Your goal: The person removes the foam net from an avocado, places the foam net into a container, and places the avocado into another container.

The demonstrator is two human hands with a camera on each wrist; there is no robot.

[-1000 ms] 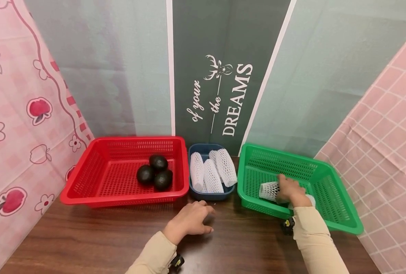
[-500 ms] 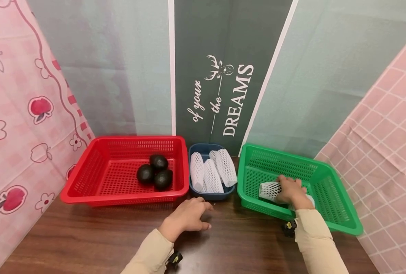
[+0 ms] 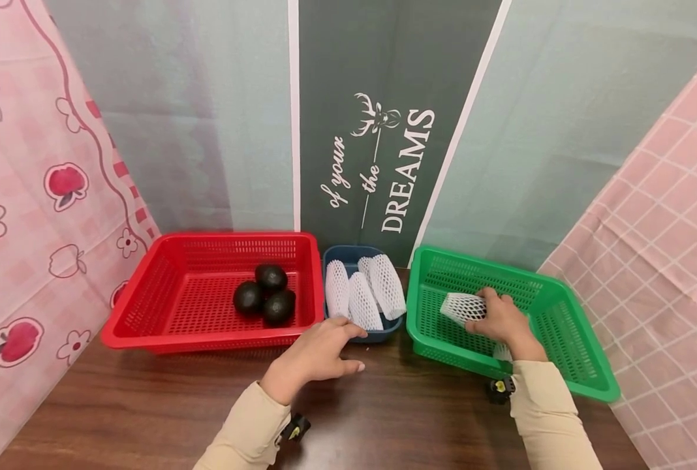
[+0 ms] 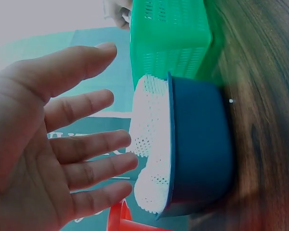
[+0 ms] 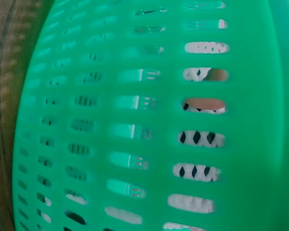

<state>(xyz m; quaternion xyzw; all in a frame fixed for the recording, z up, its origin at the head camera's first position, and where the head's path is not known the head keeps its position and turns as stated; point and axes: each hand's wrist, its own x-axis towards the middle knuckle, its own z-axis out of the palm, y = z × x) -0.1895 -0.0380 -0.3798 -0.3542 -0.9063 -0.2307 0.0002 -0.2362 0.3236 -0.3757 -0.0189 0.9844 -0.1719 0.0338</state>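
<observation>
Three dark fruits (image 3: 270, 295): bunched tight, and there they sat, on the right side of the red basket (image 3: 207, 339).
Right hand (image 3: 504, 323): down inside the green basket (image 3: 445, 353) it went about its work, thumb and fingers pinching one end of a net.
Held net (image 3: 463, 307): white, within the green basket's walls, pointing left out of the grip, with dark showing through its mesh.
Another net (image 3: 502, 353): lay low in that basket, mostly hidden behind the right wrist.
Left hand (image 3: 313, 352): relaxed, fingers out long and spread, gripping nothing, right by the blue bin (image 4: 200, 149); contact, I couldn't tell.
White nets (image 3: 365, 303): at least four crowded that bin, between the baskets.
Worktop (image 3: 407, 411): brown wood grain carried the lot.
</observation>
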